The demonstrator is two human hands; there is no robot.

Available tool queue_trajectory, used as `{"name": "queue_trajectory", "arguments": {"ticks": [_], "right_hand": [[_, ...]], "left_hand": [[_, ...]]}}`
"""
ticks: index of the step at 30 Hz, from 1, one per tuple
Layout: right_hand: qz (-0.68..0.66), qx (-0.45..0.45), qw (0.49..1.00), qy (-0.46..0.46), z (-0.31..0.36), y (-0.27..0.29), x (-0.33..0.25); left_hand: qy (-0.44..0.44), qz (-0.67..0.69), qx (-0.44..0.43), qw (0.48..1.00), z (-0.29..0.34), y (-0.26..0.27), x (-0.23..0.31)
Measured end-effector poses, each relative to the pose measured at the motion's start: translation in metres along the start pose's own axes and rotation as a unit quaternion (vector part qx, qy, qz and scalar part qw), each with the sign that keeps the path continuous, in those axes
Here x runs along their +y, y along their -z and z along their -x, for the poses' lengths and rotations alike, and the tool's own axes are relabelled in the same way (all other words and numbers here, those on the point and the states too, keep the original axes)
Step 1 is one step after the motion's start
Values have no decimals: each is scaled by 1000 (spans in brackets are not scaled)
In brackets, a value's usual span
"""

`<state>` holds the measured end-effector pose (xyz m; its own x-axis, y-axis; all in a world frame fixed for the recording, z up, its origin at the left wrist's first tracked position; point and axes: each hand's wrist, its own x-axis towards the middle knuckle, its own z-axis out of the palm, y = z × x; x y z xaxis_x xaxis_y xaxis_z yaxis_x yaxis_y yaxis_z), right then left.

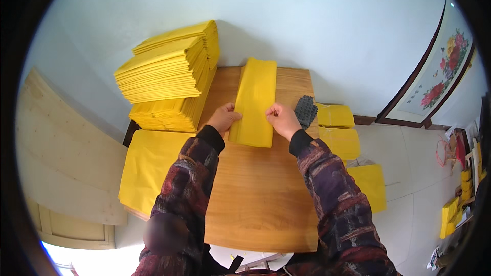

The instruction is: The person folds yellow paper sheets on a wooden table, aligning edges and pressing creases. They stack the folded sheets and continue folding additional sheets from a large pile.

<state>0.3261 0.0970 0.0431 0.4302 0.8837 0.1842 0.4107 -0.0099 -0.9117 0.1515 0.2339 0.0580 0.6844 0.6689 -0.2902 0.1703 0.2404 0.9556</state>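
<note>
A long strip of folded yellow paper (254,99) stands out in front of me on the table, running away toward the wall. My left hand (223,117) has its left edge between thumb and fingers. On the opposite edge, the fingers of my right hand (283,119) are pinched together on the paper. Just right of that hand lies a dark grey, bumpy-textured item (306,111), whose kind I cannot make out. Left of the strip rises a tall stack of folded yellow paper (163,71).
The wooden table (261,199) stands against a pale wall. Flat yellow sheets (151,166) lie at its left side. Bundles of yellow paper (340,143) sit beyond its right edge. A framed flower picture (440,71) leans at the right, and a wooden board (66,158) at the left.
</note>
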Motion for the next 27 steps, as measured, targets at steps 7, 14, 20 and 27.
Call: {"name": "queue_trajectory", "arguments": {"ticks": [7,14,20,27], "right_hand": [[30,7,999,-38,-45,-18,24],[53,47,997,-42,-41,-28,24],[53,51,996,-51,-38,-24,27],[95,62,993,-42,-40,-24,36]], "left_hand": [[27,-29,32,999,-48,16,-5],[19,-41,34,998,-51,19,-16],[-13,-59,35,998,-57,17,-19],[-13,-64,53,996,-58,14,-30]]}}
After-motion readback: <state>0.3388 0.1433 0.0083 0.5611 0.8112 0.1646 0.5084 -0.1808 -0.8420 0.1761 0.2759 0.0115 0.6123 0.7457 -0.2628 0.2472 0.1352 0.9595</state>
